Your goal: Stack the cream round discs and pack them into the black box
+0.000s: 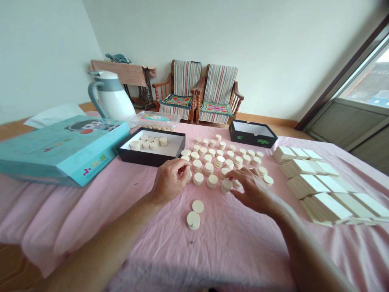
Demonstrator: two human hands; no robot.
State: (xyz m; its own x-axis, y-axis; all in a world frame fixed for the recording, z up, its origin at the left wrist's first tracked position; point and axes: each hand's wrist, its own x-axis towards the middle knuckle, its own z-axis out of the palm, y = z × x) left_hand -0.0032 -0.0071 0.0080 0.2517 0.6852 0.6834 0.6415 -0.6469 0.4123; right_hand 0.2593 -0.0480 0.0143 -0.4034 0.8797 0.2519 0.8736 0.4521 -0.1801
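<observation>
Pale round wooden discs, many in small stacks, stand in loose rows across the middle of the pink cloth. My left hand (172, 178) is curled closed at the left edge of these rows; its fingers hide whatever may be in them. My right hand (255, 190) reaches over the front right of the rows, thumb and fingers apart, beside a front stack of discs (226, 186); whether it touches the stack I cannot tell. Closer to me lie a single disc (197, 206) and a short stack with a chipped top disc (193, 220).
A black box (136, 157) with a white inside holds several disc stacks. Another black box (253, 137) stands at the back right. Rectangular pale tiles (330, 207) are piled at right. At left are a blue gift box (69, 166), a white jug (114, 101) and a clear plastic container (156, 118).
</observation>
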